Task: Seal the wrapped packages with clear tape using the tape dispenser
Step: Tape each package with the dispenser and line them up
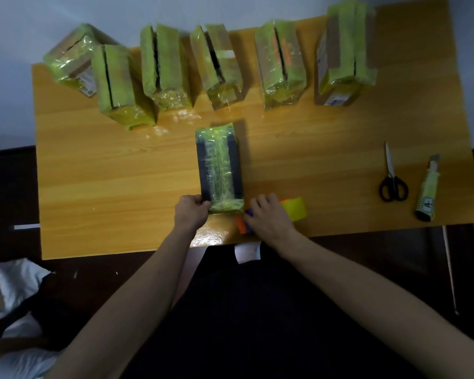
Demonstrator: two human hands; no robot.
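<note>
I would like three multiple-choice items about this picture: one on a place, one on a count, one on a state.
1. Where do the scissors lie?
A. on the dark package
B. between the dark package and the knife
C. left of the left hand

2. How many packages stand in the back row?
A. four
B. nine
C. six

3. What does the left hand do?
A. grips the near end of the dark package
B. rests flat on the table
C. holds the scissors

Key: 1 B, the scissors lie on the table right of the dark package, beside the knife. 2 C, six wrapped packages line the far edge. 3 A, its fingers curl round the package's near left corner, while the right hand is on the dispenser.
</note>
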